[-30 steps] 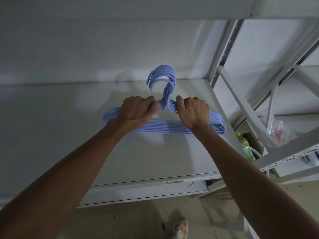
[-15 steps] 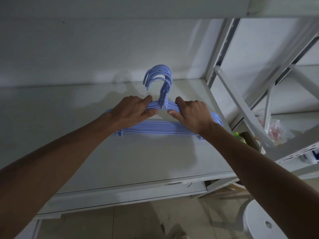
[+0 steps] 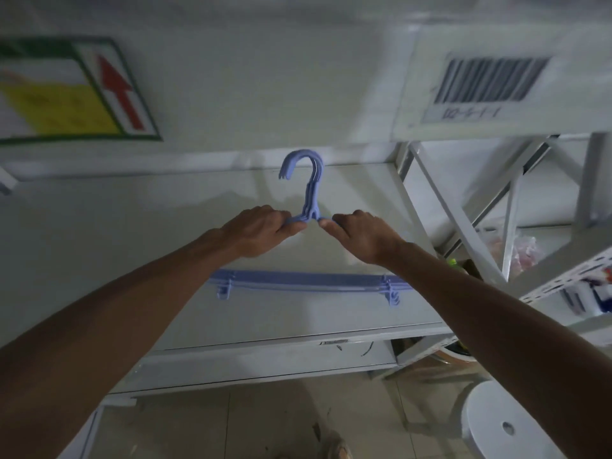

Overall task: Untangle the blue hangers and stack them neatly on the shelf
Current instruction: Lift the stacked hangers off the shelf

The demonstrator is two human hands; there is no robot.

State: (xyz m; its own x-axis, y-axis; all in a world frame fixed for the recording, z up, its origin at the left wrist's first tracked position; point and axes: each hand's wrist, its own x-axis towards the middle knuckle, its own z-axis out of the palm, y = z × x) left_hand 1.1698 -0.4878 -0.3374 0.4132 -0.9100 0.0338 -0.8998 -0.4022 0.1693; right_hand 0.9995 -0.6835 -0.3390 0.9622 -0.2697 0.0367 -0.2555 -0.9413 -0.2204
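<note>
A bundle of several blue hangers (image 3: 304,280) is held together over the white shelf (image 3: 139,260), hooks aligned and pointing away from me. My left hand (image 3: 261,230) grips the left shoulder just beside the neck. My right hand (image 3: 361,234) grips the right shoulder on the other side of the neck. The hooks rise between my hands; the bottom bars run under my wrists. My hands and arms hide both sloping shoulders, and I cannot tell whether the bars touch the shelf.
An upper shelf beam carries a barcode label (image 3: 490,81) and a sign with a red arrow (image 3: 76,91). White diagonal braces (image 3: 463,233) stand at the right. A white stool (image 3: 506,425) sits on the tiled floor at lower right.
The hanger bundle has tipped up from lying fanned on the shelf, and the hangers have closed into one tight, aligned pack. My view has shifted upward, bringing the signs into sight.
</note>
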